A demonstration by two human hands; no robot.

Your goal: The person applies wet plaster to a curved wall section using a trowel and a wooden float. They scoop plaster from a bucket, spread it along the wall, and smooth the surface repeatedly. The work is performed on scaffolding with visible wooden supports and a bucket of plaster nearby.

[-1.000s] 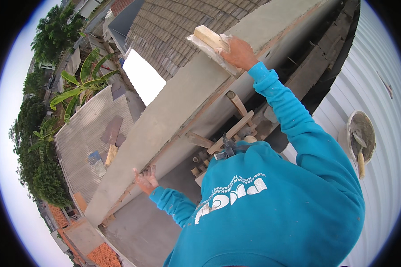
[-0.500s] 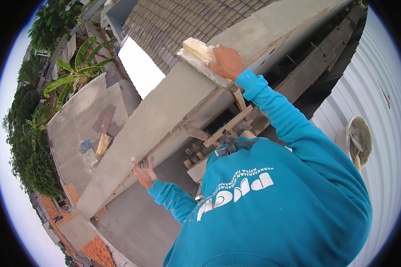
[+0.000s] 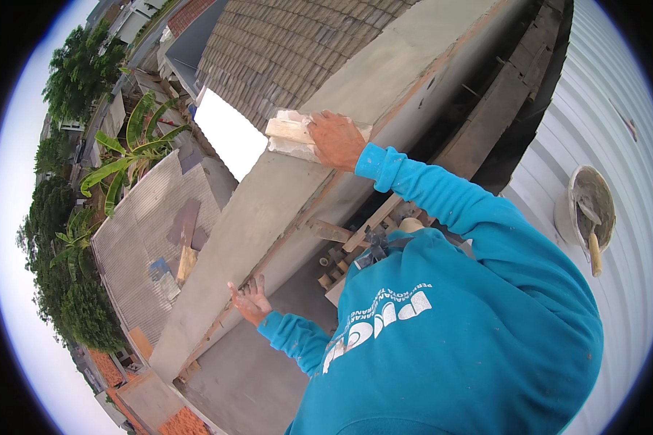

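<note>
The right hand (image 3: 335, 139) grips a pale wooden float (image 3: 292, 135), smeared with white plaster, flat on the grey wall top (image 3: 261, 217). The left hand (image 3: 249, 299) hangs open, fingers spread, holding nothing, just beside the wall's face.

Right grip on the float, up on the wall top

The right hand (image 3: 335, 139) presses a wooden float (image 3: 289, 135) flat on the grey wall top (image 3: 261, 217). The left hand (image 3: 250, 299) hangs open, fingers spread, just beside the wall's edge. Well off past the right arm, a mortar bucket (image 3: 588, 210) with a trowel sits on corrugated roofing (image 3: 595, 109).
</note>
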